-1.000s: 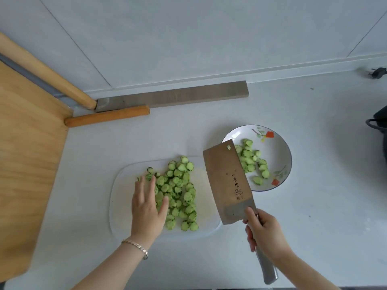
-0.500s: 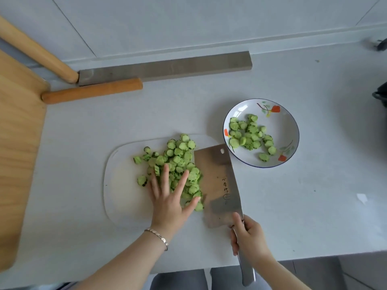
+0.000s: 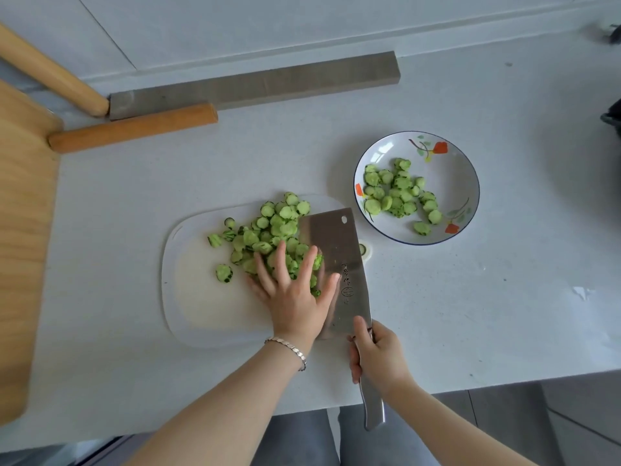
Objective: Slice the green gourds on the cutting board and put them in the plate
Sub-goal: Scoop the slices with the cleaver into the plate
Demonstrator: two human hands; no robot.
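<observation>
head view: your left hand [image 3: 295, 294] lies open on the gourd slices [image 3: 272, 237] mid-board, cleaver [image 3: 336, 264] flat just beside them on the plate [image 3: 463, 169] side, its handle gripped by your right hand [image 3: 376, 358].

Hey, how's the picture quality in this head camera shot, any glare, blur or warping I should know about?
Head view: soft, even daylight; a window glint on the white flowered plate's rim and a dull sheen on the steel cleaver blade; wide-angle bending curves the grey metal bar and counter edge; the green gourd slices, left hand and right hand look slightly soft, corners softer.
</observation>
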